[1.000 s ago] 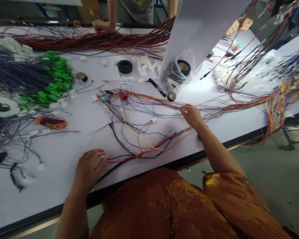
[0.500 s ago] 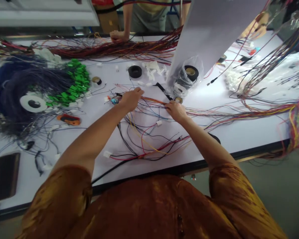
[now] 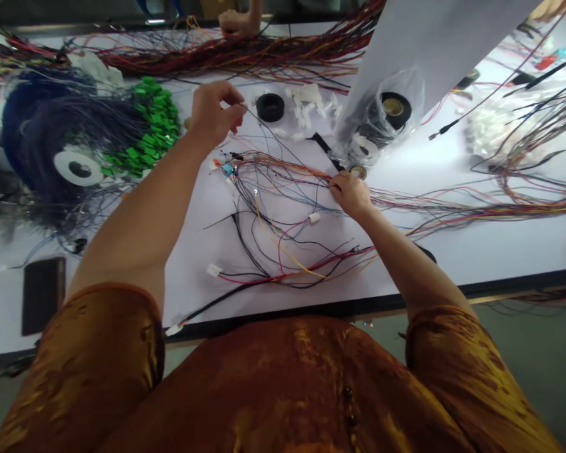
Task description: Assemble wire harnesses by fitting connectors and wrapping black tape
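Note:
My left hand (image 3: 216,113) is raised beside the black tape roll (image 3: 270,107), pinching the end of a thin dark wire (image 3: 283,143). That wire slants down right toward the bundle of thin wires (image 3: 297,167). My right hand (image 3: 351,192) is closed round this bundle, near a small tape roll (image 3: 358,172). Orange and blue connectors (image 3: 227,168) lie at the bundle's left end. Below it a red and black wire harness (image 3: 283,277) with a white connector (image 3: 214,270) rests on the table.
At the left lie a coil of dark blue wires (image 3: 51,138) with green connectors (image 3: 151,119), a white ring (image 3: 78,168) and a dark flat phone-like object (image 3: 43,296). A white panel (image 3: 419,50) stands beside bagged tape (image 3: 393,110). Another person's hand (image 3: 238,22) rests across the table.
My left hand has moved up and away from the bundle, drawing a dark wire out with it. My right hand stays on the bundle. The camera view has shifted.

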`<act>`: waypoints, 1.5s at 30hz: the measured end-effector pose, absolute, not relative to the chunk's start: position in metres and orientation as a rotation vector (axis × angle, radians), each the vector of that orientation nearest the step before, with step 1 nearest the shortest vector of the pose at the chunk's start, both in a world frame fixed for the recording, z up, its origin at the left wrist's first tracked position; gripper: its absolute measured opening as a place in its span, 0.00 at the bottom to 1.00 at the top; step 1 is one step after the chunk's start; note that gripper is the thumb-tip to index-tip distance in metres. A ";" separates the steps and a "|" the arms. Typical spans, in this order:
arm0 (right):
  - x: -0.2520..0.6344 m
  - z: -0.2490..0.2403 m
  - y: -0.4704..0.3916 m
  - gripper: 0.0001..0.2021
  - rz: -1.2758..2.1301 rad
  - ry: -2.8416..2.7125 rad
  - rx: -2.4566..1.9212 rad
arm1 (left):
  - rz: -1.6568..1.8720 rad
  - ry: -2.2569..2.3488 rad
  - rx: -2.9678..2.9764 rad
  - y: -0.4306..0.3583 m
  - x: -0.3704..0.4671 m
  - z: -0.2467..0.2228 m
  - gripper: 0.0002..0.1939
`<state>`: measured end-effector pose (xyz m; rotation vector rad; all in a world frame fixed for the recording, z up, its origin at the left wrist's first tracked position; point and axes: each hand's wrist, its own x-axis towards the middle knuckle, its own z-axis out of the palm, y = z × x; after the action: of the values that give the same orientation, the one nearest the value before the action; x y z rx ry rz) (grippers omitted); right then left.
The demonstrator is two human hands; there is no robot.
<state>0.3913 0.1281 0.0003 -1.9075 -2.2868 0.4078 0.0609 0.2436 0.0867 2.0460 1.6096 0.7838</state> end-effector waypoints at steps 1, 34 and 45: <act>0.392 0.000 0.128 0.15 0.398 -2.286 -1.903 | 0.798 1.618 2.014 0.243 0.056 0.085 0.20; 0.392 -0.007 0.132 0.14 0.243 -2.176 -2.153 | -0.156 1.718 2.288 0.144 -0.018 0.029 0.18; 0.391 -0.012 0.133 0.15 0.179 -2.183 -2.157 | 0.347 1.577 2.188 0.134 -0.041 0.012 0.28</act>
<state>0.3909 0.1326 -0.0119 -2.1569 -2.1826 0.1793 -0.0413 0.1344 0.0121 2.1881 1.5770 0.3469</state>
